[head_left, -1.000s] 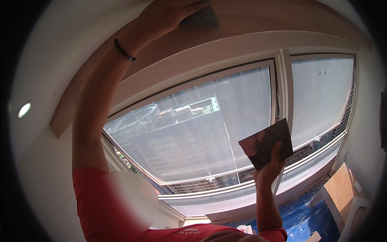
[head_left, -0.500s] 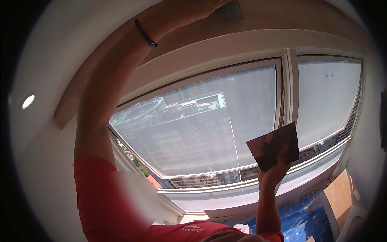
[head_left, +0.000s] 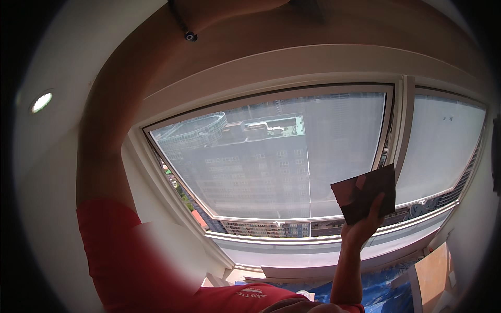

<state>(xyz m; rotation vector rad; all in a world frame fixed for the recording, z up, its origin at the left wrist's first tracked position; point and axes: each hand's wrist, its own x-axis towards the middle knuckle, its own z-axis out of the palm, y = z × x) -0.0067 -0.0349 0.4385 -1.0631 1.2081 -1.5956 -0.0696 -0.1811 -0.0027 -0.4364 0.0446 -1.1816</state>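
Observation:
My left arm, in a red sleeve with a dark bead bracelet on the wrist, reaches up to the pinkish-brown band above the windows. My left hand, cut off by the top edge, is at a dim grey flat tool against that band, its fingertips out of view. At the right, my right hand grips a dark square plate from below and holds it up in front of the window, thumb along its face.
Tilted window panes with sheer grey screens look onto high-rise buildings. A round ceiling light is at the left. Wooden boards lean at the lower right beside blue plastic sheeting.
My left hand has travelled right and up along the band, partly leaving view. My right hand and plate have shifted right and slightly down in the picture; the view has shifted too.

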